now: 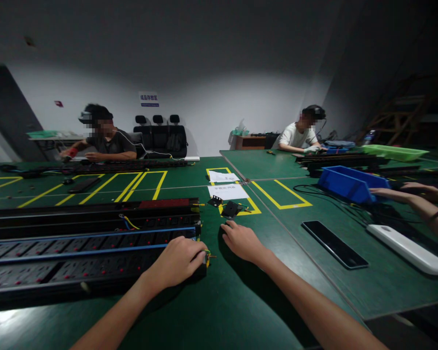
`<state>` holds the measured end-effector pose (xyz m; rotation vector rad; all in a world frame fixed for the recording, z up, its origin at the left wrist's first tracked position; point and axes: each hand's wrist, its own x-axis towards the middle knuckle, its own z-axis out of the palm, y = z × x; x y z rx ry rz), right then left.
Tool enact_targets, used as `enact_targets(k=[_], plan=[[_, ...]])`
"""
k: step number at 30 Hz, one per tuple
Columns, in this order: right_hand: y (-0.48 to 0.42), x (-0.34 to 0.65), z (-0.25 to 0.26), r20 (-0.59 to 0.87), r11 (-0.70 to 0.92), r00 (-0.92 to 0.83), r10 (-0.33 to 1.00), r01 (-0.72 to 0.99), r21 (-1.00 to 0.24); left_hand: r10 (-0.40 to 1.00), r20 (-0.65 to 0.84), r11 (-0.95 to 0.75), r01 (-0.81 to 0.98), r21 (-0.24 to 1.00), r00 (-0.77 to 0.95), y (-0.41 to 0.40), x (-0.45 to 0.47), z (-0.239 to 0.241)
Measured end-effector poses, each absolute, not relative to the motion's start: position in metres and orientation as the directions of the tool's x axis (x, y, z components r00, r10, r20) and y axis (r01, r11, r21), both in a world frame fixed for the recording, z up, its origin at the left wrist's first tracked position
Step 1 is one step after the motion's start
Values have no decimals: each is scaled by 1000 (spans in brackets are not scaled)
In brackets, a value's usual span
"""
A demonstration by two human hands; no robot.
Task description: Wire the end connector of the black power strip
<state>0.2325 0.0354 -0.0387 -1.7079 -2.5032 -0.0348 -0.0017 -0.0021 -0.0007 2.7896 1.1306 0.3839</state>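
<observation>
Long black power strips [95, 265] with rows of sockets and small red parts lie side by side on the green table. My left hand [180, 260] has its fingers curled over the right end of the nearest strip, thumb and fingers close together by a short yellow-green wire [209, 255]. Some of its grip is hidden. My right hand [243, 240] is low over the table, its fingers stretched forward and holding nothing visible. Just beyond its fingertips lie a black square end piece [231, 209] with a wire and a smaller black bracket [215, 200].
White paper sheets [228, 191] lie ahead within yellow tape lines. To the right are a dark phone [334, 244], a white case [409, 250] and a blue bin [354, 183], with another person's hand [390, 194] at the bin. Two people sit across the table.
</observation>
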Motion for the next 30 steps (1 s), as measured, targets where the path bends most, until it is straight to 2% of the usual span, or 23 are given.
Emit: enact_targets(k=[30], plan=[[36, 232, -39, 96, 357, -351, 931, 933, -47, 695, 195, -719, 668, 193, 692, -3, -2, 2]])
